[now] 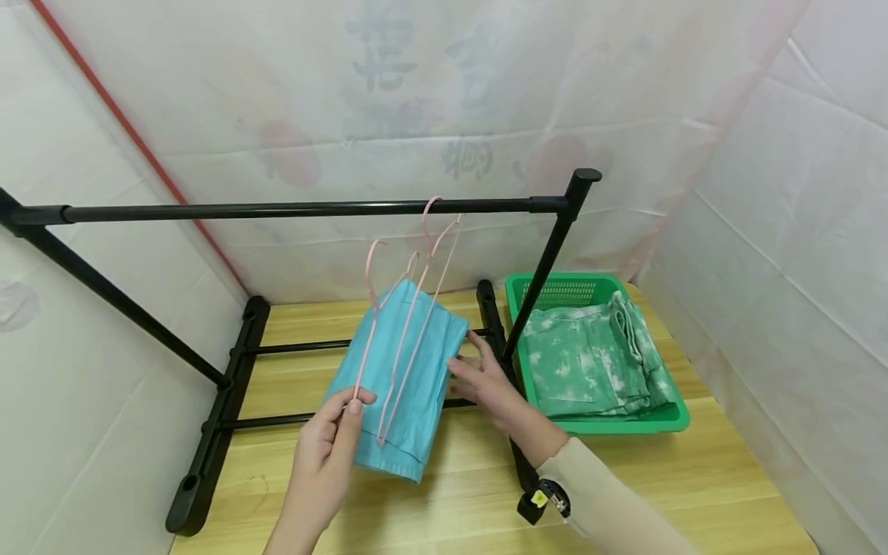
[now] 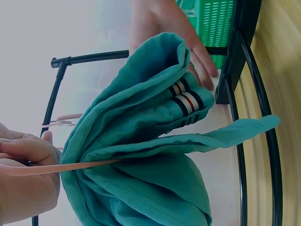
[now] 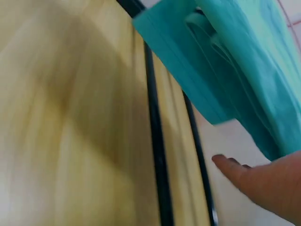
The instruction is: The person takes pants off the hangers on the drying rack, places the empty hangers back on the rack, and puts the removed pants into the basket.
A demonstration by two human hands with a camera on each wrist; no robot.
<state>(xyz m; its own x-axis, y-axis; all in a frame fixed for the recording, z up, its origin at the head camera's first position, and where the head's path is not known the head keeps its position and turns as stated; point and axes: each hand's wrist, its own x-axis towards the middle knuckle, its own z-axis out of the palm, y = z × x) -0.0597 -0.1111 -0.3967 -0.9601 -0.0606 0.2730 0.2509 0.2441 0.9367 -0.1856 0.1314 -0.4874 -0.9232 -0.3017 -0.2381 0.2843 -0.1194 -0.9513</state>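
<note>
My left hand (image 1: 326, 447) pinches a pink wire hanger (image 1: 368, 339) at its lower corner, between thumb and fingers. Over that hanger drapes a folded turquoise garment (image 1: 423, 378); its layers, with a black, white and red striped trim (image 2: 188, 102), show in the left wrist view, where the hanger's bar runs into the folds. My right hand (image 1: 489, 381) is beside the garment's right edge, fingers extended and fingertips right at the cloth. Another pink hanger (image 1: 405, 327) hooks over the rack's top bar (image 1: 298, 210) and overlaps the garment in the head view.
The black rack stands on a wooden table (image 1: 624, 493), with two lower rails (image 1: 277, 420) and a slanted right post (image 1: 548, 270). Right of it, a green basket (image 1: 666, 422) holds folded green-and-white patterned cloth (image 1: 576, 362). White sheeting (image 1: 777, 254) encloses the back and sides.
</note>
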